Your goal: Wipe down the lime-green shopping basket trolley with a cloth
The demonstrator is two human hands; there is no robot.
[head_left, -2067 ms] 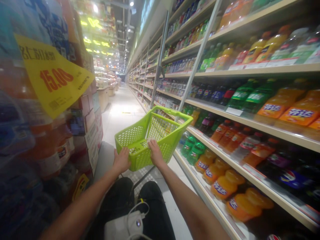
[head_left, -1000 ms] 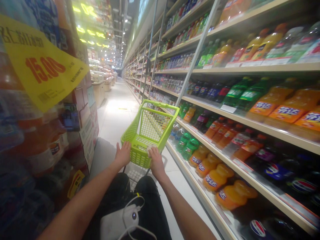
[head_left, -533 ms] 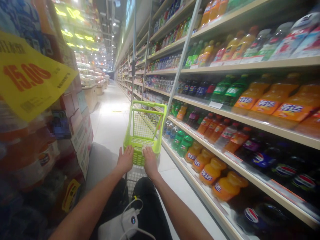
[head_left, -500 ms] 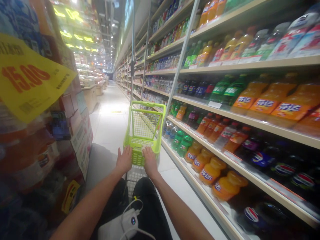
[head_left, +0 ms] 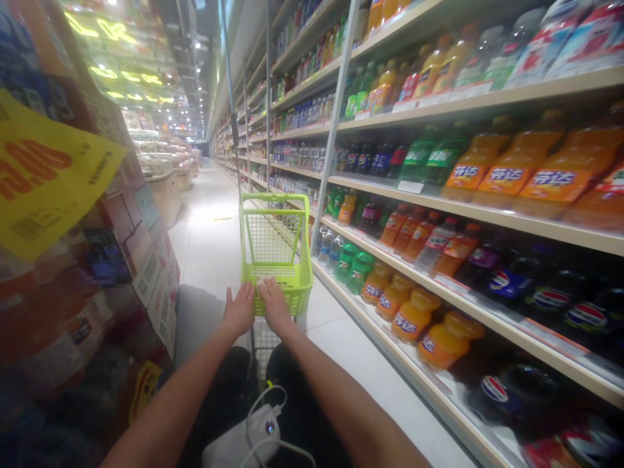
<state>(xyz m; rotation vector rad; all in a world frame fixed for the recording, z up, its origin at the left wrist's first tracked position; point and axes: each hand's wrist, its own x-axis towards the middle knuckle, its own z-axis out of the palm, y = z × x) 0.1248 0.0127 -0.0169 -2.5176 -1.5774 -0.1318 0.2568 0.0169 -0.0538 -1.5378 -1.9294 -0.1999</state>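
A lime-green shopping cart (head_left: pixel 305 273) with a mesh-walled basket stands in front of me in the aisle. My left hand (head_left: pixel 238 309) rests on the left of its near edge, fingers bent over the rim and thumb apart. Close beside it, my right hand (head_left: pixel 274 305) is on the same edge, its fingers curled over. Something small and whitish shows at the right fingertips; I cannot make out what it is. The basket's visible floor bears no goods. Below my hands, a white power bank (head_left: pixel 244 442) with a white cable hangs before my dark-clothed legs.
Shelves of drink bottles (head_left: pixel 446 338) run along the right, with a low shelf edge (head_left: pixel 385 351) close to the cart. Stacked cartons (head_left: pixel 153 286) and a yellow price sign (head_left: pixel 53 175) crowd the left. Pale floor (head_left: pixel 209 224) stretches ahead between them.
My right hand has slid left along the cart's near edge, closer to my left hand. The cart has turned slightly, showing more of its right side. The view has shifted a little.
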